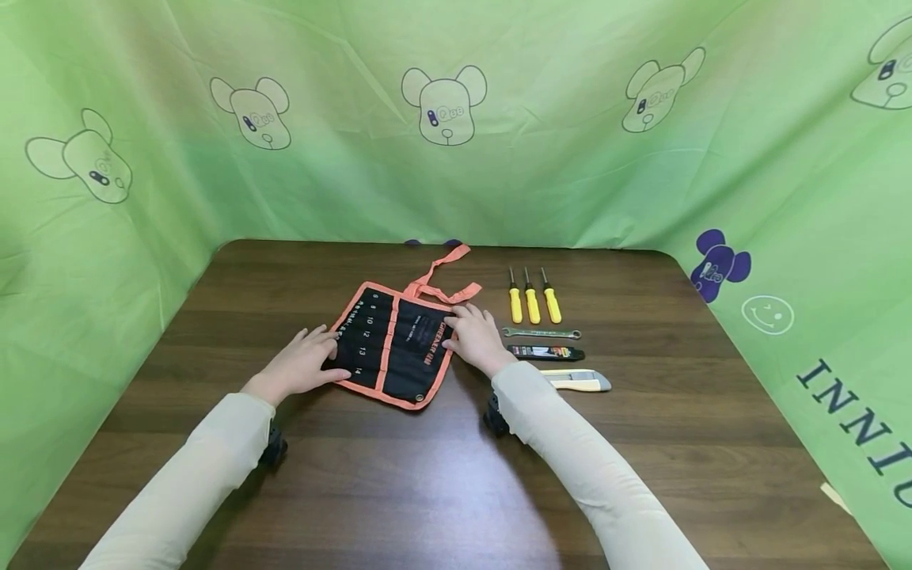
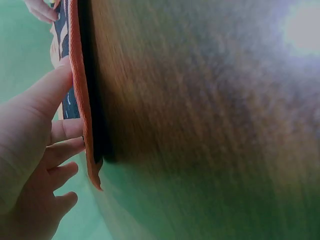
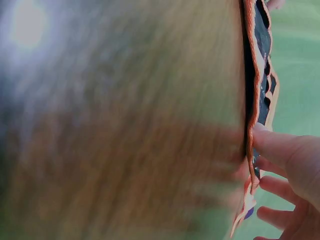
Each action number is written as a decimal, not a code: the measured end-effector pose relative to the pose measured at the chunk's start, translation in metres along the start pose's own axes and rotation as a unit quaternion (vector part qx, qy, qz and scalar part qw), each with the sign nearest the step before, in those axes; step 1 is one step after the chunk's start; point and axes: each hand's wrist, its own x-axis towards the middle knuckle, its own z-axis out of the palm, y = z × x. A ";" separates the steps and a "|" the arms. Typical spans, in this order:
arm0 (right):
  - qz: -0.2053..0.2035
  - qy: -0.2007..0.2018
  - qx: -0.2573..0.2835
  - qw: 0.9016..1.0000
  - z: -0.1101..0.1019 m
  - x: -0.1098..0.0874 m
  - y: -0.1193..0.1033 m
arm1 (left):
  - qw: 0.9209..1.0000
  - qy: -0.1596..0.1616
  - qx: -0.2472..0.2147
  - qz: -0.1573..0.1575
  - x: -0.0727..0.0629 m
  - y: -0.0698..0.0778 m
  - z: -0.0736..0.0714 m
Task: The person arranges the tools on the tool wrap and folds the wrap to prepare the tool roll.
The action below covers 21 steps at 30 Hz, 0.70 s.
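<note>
A black tool pouch (image 1: 409, 340) with orange edging, two orange tie straps (image 1: 456, 294) and a column of printed sizes lies spread on the table, slightly turned. At its left edge is my left hand (image 1: 308, 364), thumb and fingers apart and touching the cloth. My right hand (image 1: 479, 336) touches the opposite edge the same way. Close up in the left wrist view, the left thumb (image 2: 57, 82) meets the orange border (image 2: 80, 85). The right thumb (image 3: 272, 142) lies at the border in the right wrist view. The undersides of the fingertips are hidden.
Right of the pouch, three yellow-handled screwdrivers (image 1: 532, 305) stand in a row. Below them lie a wrench (image 1: 541, 333), a black packaged item (image 1: 545, 353) and a cream utility knife (image 1: 580, 381), partly behind my right sleeve. Green printed cloth (image 1: 541, 174) hangs around the brown table (image 1: 399, 491).
</note>
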 end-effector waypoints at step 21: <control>-0.034 0.028 0.040 0.998 -0.002 0.004 0.005 | 0.999 0.001 -0.025 0.040 -0.011 0.003 0.005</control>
